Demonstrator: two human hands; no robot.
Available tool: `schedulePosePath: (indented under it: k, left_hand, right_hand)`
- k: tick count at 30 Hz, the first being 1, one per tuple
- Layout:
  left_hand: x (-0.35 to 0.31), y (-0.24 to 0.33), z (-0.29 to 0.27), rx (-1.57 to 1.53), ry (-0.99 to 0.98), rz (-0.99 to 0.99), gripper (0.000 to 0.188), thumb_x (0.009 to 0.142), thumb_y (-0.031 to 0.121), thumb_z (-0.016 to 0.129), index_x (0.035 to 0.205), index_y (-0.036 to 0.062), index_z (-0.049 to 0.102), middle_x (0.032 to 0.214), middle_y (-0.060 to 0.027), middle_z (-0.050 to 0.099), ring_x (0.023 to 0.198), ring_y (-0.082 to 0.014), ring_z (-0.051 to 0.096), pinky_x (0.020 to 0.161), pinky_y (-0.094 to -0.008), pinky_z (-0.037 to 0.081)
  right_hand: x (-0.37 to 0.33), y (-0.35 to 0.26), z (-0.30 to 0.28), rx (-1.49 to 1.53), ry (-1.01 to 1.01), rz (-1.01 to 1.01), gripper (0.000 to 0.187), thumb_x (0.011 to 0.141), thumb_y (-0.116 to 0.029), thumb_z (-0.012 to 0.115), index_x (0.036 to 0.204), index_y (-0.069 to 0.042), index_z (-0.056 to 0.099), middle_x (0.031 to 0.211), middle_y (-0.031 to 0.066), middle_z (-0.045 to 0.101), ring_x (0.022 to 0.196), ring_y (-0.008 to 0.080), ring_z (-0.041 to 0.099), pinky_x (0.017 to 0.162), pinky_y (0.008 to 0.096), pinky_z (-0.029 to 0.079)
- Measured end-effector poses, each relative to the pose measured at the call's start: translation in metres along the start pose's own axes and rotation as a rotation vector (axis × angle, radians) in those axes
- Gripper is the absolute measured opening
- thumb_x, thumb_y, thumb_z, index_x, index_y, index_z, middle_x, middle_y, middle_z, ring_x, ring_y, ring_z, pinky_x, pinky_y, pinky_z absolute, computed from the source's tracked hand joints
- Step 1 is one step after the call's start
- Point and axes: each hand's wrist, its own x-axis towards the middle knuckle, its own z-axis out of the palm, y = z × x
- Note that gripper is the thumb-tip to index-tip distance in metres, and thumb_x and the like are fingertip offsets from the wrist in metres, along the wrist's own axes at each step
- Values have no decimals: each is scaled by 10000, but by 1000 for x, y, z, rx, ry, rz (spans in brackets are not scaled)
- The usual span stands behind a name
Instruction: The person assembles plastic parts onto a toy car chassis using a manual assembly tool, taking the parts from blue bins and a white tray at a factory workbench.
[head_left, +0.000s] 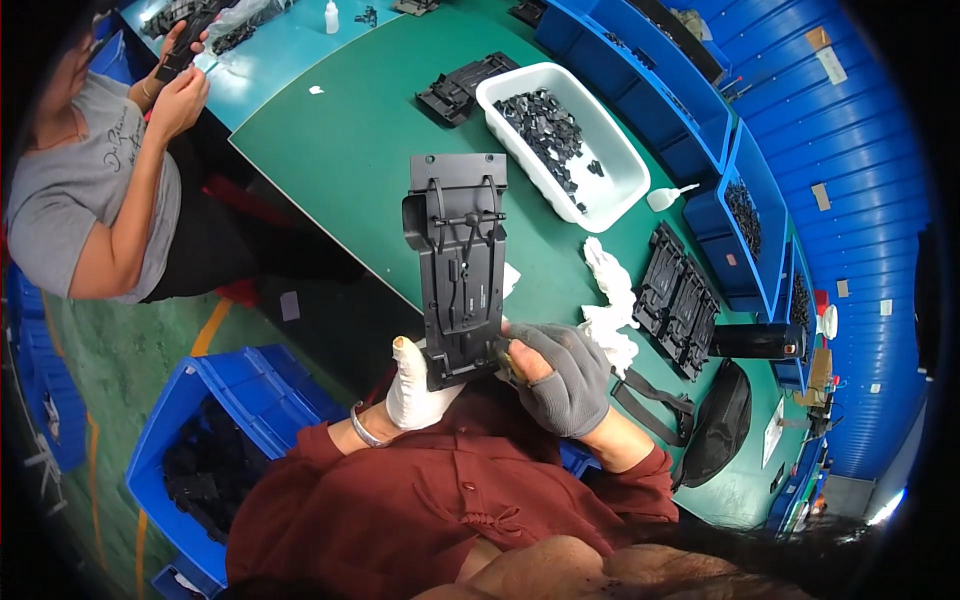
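A long black moulded plastic part (462,275) stands up before my chest, its ribbed and barred face showing. My left hand (414,392), in a white glove with a bare thumb tip, grips its lower left corner; the fingers behind it are hidden. At the lower right edge, my right hand (562,378) in a grey fingerless glove is closed, its bare thumb pressed in. A small brownish-green thing (508,358) shows between that thumb and the part, too covered to name.
On the green table (340,150) are a white tub (625,180) of small black pieces, a squeeze bottle (668,197), crumpled white cloth (608,300), black parts (675,300) and a black bag (715,425). Blue bins (705,215) line the right. A co-worker (95,210) stands left, above a blue crate (165,440).
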Motion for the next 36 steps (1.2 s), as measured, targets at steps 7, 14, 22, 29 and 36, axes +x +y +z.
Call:
schedulePosePath:
  k: [7,14,22,29,36]
  left_hand:
    - [0,3,2,3,-7,10,1174,797,943,273,1541,40,362,1508,-129,475,1376,-266,470,1168,-450,341]
    - [-1,4,7,38,46,-35,1210,738,987,307,1513,63,412,1458,-116,519,1325,-265,509,1135,-454,375]
    - [-1,5,11,66,46,-38,1225,726,990,320,1515,57,406,1456,-117,519,1325,-265,511,1126,-451,389]
    - [-4,4,6,70,13,-28,1226,728,986,317,1538,67,374,1486,-111,492,1344,-259,493,1137,-453,380]
    - [-2,4,6,69,3,-7,1199,748,970,317,1545,76,370,1505,-106,478,1356,-260,483,1144,-452,372]
  right_hand:
    - [-1,1,-1,-26,-11,-11,263,807,-19,707,1052,52,646,1026,198,721,795,263,702,616,331,560]
    - [-3,0,-2,-28,3,-32,269,801,-19,717,1052,54,652,1033,206,723,799,262,705,628,330,565]
    - [-7,0,-3,-31,7,-29,260,803,-20,720,1044,53,656,1021,207,725,807,268,708,640,336,573]
    - [-3,-1,-2,-16,6,-31,265,796,-22,727,1041,55,661,997,199,725,804,273,708,648,347,581]
    - [-2,-1,-2,-32,2,-30,276,789,-27,721,1044,58,662,1005,204,723,813,273,707,651,346,578]
